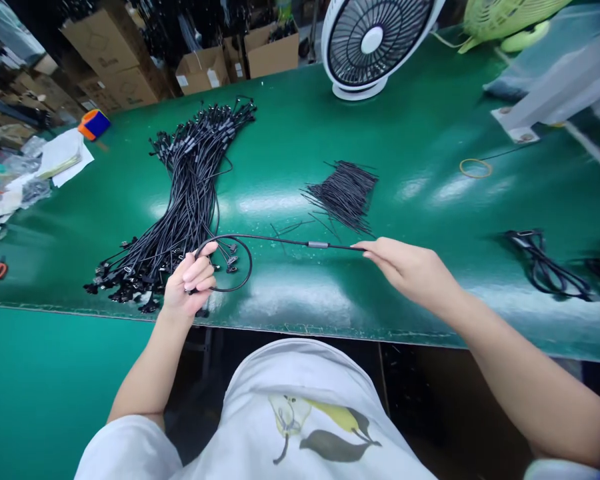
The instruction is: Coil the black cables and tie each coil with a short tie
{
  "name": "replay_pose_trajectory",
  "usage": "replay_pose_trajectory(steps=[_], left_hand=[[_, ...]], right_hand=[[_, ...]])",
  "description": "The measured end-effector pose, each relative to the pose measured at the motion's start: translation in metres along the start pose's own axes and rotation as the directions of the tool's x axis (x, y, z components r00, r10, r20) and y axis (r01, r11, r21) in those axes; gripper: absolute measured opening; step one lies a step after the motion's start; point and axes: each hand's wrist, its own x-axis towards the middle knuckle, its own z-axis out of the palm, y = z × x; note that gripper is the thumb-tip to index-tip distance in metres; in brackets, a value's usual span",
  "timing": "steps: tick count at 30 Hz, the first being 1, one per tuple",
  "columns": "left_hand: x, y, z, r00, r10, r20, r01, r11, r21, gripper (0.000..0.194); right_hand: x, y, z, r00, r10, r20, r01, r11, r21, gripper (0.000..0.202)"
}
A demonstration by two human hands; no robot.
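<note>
A black cable (280, 239) with a grey sleeve (319, 245) on it stretches between my two hands above the green table. My left hand (193, 280) is closed on one end, where the cable bends into a loop beside the fingers. My right hand (397, 263) pinches the cable just past the grey sleeve; the far end is hidden in it. Behind my left hand lies a big heap of black cables (193, 180) with connectors at both ends. A pile of short thin black ties (345, 193) lies beyond the stretched cable.
A white fan (373, 40) stands at the back edge, near cardboard boxes (273, 50). A coiled black cable (545, 263) lies at right, with a yellow ring (476, 168) farther back. Papers (67, 157) and an orange-and-blue tape roll (94, 125) are at left.
</note>
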Motion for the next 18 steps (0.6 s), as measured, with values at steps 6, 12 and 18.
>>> replay_pose_trajectory(steps=[6,12,18], left_hand=[[-0.002,0.004,-0.004,0.999,0.046,0.025,-0.048,0.997,0.068,0.025],[0.009,-0.027,0.007,0.992,0.088,0.085,-0.118,0.879,0.462,0.035],[-0.002,-0.065,0.027,0.953,-0.079,0.294,-0.194,0.584,0.788,0.032]], right_hand=[[0.001,-0.011,-0.003,0.993,-0.121,0.016,0.121,0.97,-0.211,0.031],[0.001,-0.082,-0.01,0.831,-0.41,0.375,0.431,0.902,0.03,0.02],[0.046,-0.114,-0.021,0.857,-0.393,0.333,0.216,0.862,0.459,0.026]])
